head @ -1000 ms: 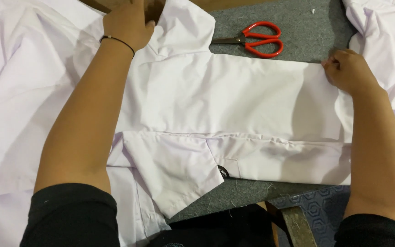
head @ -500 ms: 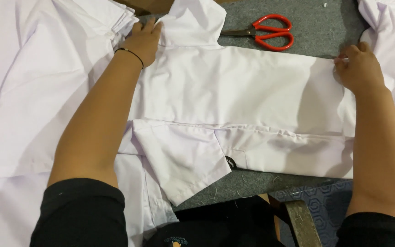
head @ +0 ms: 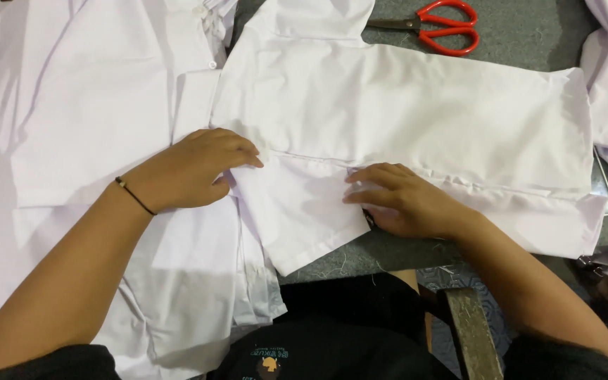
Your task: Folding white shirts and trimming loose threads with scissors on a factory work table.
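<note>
So, white shirt [head: 416, 119] spread flat across the grey table [head: 529, 32], taking up most of the view, with a heap of more white garments [head: 86, 119] overlapping its left side. Left hand [head: 188, 172] lies palm-down, fingers loosely open, on the near sleeve [head: 300, 211]; right hand [head: 402, 200] presses flat on the sleeve too (neither is gripping anything). Red-handled scissors [head: 441, 24] sit at the far edge.

1 head camera looks steeply down, close over the table [head: 529, 28].
</note>
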